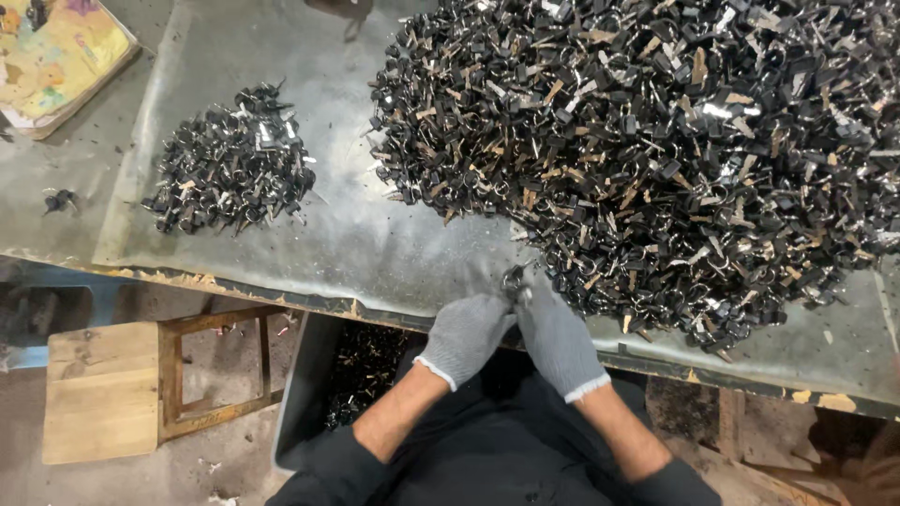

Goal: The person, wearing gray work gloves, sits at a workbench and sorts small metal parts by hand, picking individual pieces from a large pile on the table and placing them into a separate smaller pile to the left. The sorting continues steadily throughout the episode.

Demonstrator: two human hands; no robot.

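Both my hands wear grey knit gloves and meet at the table's near edge. My left hand (466, 334) and my right hand (555, 335) pinch a small metal ring with keys (514, 279) between their fingertips. Just beyond them spreads a large heap of black-headed keys on rings (656, 141) over the right half of the metal tabletop (356, 234). A smaller pile of the same keys (230, 164) lies at the left.
A grey bin (314, 394) with dark pieces inside stands under the table edge by my left arm. A wooden stool (141, 384) is on the floor at the left. A colourful board (52, 56) lies at the far left corner.
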